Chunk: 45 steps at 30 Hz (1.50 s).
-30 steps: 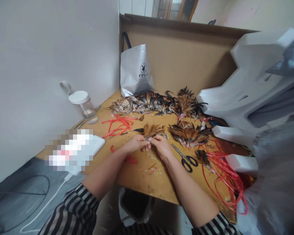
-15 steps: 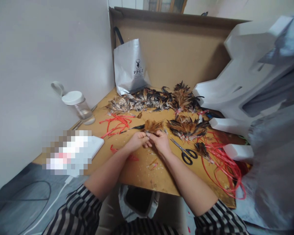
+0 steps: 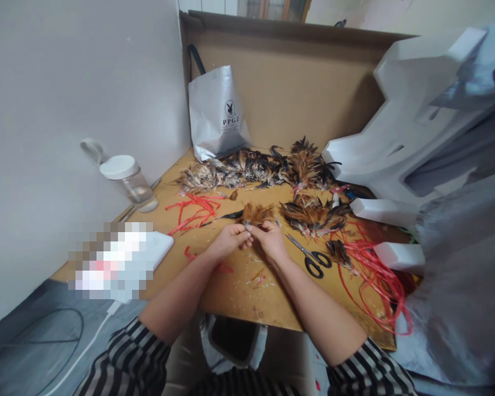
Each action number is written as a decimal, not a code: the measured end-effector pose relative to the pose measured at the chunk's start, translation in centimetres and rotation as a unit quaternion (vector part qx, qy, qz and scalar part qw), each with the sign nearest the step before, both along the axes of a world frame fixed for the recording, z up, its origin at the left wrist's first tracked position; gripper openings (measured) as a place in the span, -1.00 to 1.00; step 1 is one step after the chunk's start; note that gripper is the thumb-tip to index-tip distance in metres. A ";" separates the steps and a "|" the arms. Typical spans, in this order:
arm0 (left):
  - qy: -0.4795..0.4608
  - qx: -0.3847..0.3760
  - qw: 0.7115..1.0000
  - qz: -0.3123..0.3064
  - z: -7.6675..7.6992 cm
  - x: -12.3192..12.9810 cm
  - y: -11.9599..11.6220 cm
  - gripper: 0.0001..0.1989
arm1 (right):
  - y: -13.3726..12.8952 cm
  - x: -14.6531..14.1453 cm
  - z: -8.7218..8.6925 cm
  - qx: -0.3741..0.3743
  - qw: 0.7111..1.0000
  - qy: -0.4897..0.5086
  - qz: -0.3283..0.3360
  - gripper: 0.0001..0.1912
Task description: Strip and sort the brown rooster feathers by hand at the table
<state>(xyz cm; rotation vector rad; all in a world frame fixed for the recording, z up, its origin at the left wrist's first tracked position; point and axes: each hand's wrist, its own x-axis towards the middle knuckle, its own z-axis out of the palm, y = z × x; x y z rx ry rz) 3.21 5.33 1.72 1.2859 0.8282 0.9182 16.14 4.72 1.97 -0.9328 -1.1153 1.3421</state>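
Between my two hands is a small bunch of brown feathers, its tips fanned away from me. My left hand pinches the base of the bunch. My right hand closes on the same base from the other side, the fingertips of both hands touching. What else the fingers hold there is too small to tell. A dark feather points left from the bunch. Right of my right hand lie black-handled scissors, blades partly apart. Beyond them rests a larger bunch of brown and black feathers.
Red plastic strips lie left, and a red tangle of strips right. A long feather pile runs along the back before a silver bag. A lidded bottle stands left, white foam right, a bin below.
The whole view has shifted very slightly. My hands stay at the base of the feather bunch, with only a tiny movement of the fingers.
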 end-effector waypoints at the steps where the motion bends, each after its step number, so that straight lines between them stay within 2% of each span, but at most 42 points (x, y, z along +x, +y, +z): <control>1: -0.008 -0.009 1.000 0.000 0.0 0.0 0.0 -0.72 | 0.0 0.0 0.1 0.000 1.000 0.001 0.001 -0.65; 4: -0.056 -0.062 0.996 0.020 0.1 -0.1 0.0 -0.72 | 0.1 0.3 0.3 0.023 0.999 -0.029 -0.007 -0.72; 7: -0.133 -0.122 0.982 0.059 0.6 -0.2 0.0 -0.74 | 0.1 0.8 0.6 0.124 0.984 -0.127 -0.023 -0.75; 10: -0.182 -0.155 0.969 0.067 1.0 -0.2 0.0 -0.76 | 0.0 1.1 0.8 0.266 0.925 -0.268 -0.046 -0.68; 12: -0.196 -0.166 0.965 0.057 1.0 -0.2 0.0 -0.77 | 0.0 1.2 0.8 0.325 0.880 -0.340 -0.063 -0.68; 15: -0.207 -0.170 0.963 0.038 0.8 0.1 -0.2 -0.77 | -0.1 1.2 0.7 0.347 0.844 -0.401 -0.082 -0.74; 19: -0.208 -0.174 0.962 0.030 0.5 0.3 -0.2 -0.78 | -0.1 1.2 0.7 0.348 0.823 -0.437 -0.104 -0.84; 24: -0.184 -0.158 0.969 0.047 0.9 -0.1 -0.2 -0.76 | -0.1 1.0 0.9 0.345 0.828 -0.432 -0.097 -0.80; 28: -0.174 -0.093 0.976 0.090 1.9 -1.1 0.2 -0.74 | -0.4 1.1 0.9 0.305 0.862 -0.399 -0.075 -0.65; 31: -0.203 -0.066 0.967 0.142 2.5 -2.1 0.7 -0.78 | -1.0 0.7 0.9 0.257 0.884 -0.385 -0.062 -0.73; 33: -0.223 -0.060 0.960 0.159 2.7 -2.6 1.0 -0.81 | -1.7 -0.1 0.9 0.236 0.892 -0.385 -0.025 -0.81; 35: -0.239 -0.061 0.955 0.164 2.7 -2.9 1.1 -0.84 | -2.6 -1.2 1.0 0.229 0.886 -0.400 0.051 -0.86; 37: -0.250 -0.061 0.952 0.163 2.7 -3.0 1.2 -0.86 | -3.6 -2.5 1.1 0.223 0.866 -0.428 0.128 -0.87; 39: -0.258 -0.057 0.952 0.157 2.6 -2.9 1.2 -0.86 | -4.3 -3.6 1.1 0.214 0.845 -0.460 0.166 -0.90; 42: -0.266 -0.046 0.952 0.145 2.7 -2.8 1.1 -0.85 | -4.4 -4.1 0.9 0.217 0.838 -0.471 0.169 -0.94; 43: -0.272 -0.043 0.951 0.143 2.7 -2.9 1.1 -0.85 | -4.1 -3.8 0.8 0.215 0.848 -0.459 0.158 -0.91; 45: -0.293 -0.036 0.944 0.145 2.9 -3.1 1.1 -0.87 | -3.0 -2.9 0.7 0.185 0.887 -0.407 0.117 -0.92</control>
